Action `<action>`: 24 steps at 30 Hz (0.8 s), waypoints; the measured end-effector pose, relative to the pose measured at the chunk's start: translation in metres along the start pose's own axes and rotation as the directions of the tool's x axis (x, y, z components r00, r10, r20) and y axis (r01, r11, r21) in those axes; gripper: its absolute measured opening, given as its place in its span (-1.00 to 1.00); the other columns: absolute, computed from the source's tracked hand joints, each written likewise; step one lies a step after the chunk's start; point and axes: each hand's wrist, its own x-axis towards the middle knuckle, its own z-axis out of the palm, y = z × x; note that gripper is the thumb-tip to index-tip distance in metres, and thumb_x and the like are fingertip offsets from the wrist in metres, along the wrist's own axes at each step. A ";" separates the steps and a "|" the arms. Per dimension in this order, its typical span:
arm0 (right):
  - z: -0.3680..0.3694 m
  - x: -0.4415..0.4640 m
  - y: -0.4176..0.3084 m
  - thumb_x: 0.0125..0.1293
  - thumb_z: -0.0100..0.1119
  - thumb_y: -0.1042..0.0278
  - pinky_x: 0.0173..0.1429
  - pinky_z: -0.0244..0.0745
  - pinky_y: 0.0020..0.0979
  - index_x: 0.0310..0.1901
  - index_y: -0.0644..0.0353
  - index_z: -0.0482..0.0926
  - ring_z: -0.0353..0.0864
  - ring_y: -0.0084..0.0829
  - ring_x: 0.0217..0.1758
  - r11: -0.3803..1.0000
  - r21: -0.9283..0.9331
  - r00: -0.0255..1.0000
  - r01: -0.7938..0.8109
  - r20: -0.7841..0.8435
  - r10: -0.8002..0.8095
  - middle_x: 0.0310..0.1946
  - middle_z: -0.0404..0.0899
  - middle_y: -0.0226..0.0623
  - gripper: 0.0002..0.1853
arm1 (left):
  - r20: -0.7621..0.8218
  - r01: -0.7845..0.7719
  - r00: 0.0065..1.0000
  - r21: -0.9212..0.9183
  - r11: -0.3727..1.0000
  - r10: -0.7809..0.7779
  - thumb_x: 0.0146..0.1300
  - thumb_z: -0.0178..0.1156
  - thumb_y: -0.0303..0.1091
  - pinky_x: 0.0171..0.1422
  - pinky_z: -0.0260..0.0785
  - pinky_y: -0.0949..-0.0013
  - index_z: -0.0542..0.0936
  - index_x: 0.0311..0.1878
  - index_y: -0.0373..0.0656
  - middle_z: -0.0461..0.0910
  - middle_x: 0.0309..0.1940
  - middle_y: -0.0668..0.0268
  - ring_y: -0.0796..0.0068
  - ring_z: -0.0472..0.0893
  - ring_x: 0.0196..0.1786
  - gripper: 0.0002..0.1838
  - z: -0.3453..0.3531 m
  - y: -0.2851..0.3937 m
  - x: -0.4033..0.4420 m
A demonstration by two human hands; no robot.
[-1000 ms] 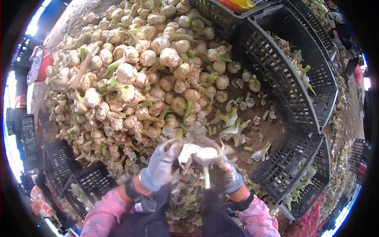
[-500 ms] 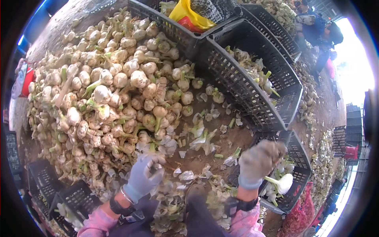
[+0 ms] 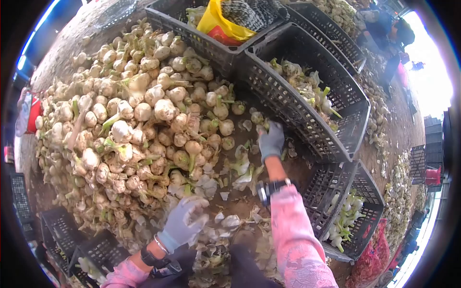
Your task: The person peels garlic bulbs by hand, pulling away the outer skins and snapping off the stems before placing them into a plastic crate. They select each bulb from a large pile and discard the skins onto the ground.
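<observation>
My right hand (image 3: 272, 139), in a grey-blue glove, reaches down to the ground beside the big black crate. Its fingers close on a garlic bulb (image 3: 262, 127), mostly hidden by the glove. Another garlic bulb (image 3: 257, 116) lies just beyond the fingertips. My left hand (image 3: 183, 220), gloved too, hovers over the near edge of the garlic pile (image 3: 144, 113). Its fingers are loosely curled and apart, with nothing seen between them. Trimmed white garlic bulbs (image 3: 346, 218) with green stems lie in the smaller black crate (image 3: 369, 242) at my right.
A large black crate (image 3: 307, 120) holds garlic scraps. Behind it, another crate (image 3: 192, 36) carries a yellow bag (image 3: 225, 24). Loose skins (image 3: 230, 221) litter the ground by my feet. More crates (image 3: 98, 252) stand lower left, and a red net bag (image 3: 372, 261) lies lower right. A person (image 3: 384, 33) is at the upper right.
My right hand has moved from above the smaller crate forward and left to the bulb on the ground. The white bulb dropping below that hand is now among those in the crate. My left hand has opened slightly.
</observation>
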 end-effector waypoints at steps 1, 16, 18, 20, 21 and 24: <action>-0.005 -0.024 -0.002 0.14 0.38 0.30 0.11 0.53 -0.21 0.05 0.21 0.57 0.62 -0.11 0.05 0.944 0.278 0.980 -0.178 0.140 0.143 -0.06 0.60 -0.11 -0.57 | -0.019 0.018 1.000 -0.071 0.997 -0.020 0.12 0.38 -0.27 0.04 0.46 0.30 0.50 0.19 -0.15 0.50 0.08 0.14 0.26 0.56 -0.02 -0.46 -0.002 -0.005 0.002; -0.144 -0.225 -0.133 0.40 0.20 0.29 0.10 0.64 -0.04 0.23 0.16 0.40 0.62 -0.27 0.08 -0.307 0.419 0.511 -0.854 0.787 -0.348 0.08 0.56 -0.26 -0.58 | -0.244 -0.227 0.942 0.048 0.973 0.232 -0.07 0.57 -0.28 0.24 0.40 0.23 0.44 0.29 -0.14 0.52 0.17 0.10 0.09 0.54 0.18 -0.20 0.001 0.018 -0.031; -0.140 -0.230 -0.127 0.39 0.20 0.35 0.04 0.68 -0.06 0.19 0.19 0.42 0.65 -0.27 0.01 -0.334 0.408 0.514 -0.850 0.781 -0.354 0.01 0.59 -0.25 -0.62 | -0.253 -0.245 0.933 0.080 0.966 0.257 -0.07 0.55 -0.30 0.26 0.40 0.18 0.43 0.30 -0.14 0.51 0.19 0.10 -0.01 0.52 0.20 -0.20 0.003 0.024 -0.034; -0.140 -0.231 -0.128 0.37 0.21 0.45 -0.02 0.71 -0.11 0.13 0.23 0.45 0.69 -0.28 -0.09 -0.384 0.389 0.521 -0.838 0.779 -0.348 -0.09 0.63 -0.27 -0.67 | -0.251 -0.255 0.932 0.063 0.965 0.262 -0.07 0.55 -0.29 0.27 0.40 0.18 0.44 0.30 -0.14 0.50 0.20 0.10 -0.03 0.51 0.21 -0.20 0.002 0.025 -0.036; -0.143 -0.230 -0.128 0.37 0.20 0.47 -0.01 0.71 -0.13 0.12 0.23 0.46 0.69 -0.29 -0.09 -0.374 0.382 0.507 -0.845 0.793 -0.338 -0.09 0.63 -0.28 -0.69 | -0.250 -0.259 0.931 0.054 0.964 0.264 -0.07 0.55 -0.29 0.27 0.40 0.17 0.44 0.29 -0.14 0.50 0.20 0.09 -0.03 0.50 0.22 -0.21 0.002 0.025 -0.037; -0.147 -0.229 -0.124 0.37 0.19 0.52 0.02 0.69 -0.23 0.07 0.24 0.51 0.69 -0.33 -0.09 -0.356 0.373 0.483 -0.857 0.823 -0.300 -0.09 0.63 -0.28 -0.74 | -0.258 -0.256 0.933 0.010 0.967 0.250 -0.04 0.55 -0.27 0.26 0.40 0.24 0.45 0.28 -0.19 0.51 0.19 0.09 0.09 0.54 0.21 -0.22 0.008 0.020 -0.038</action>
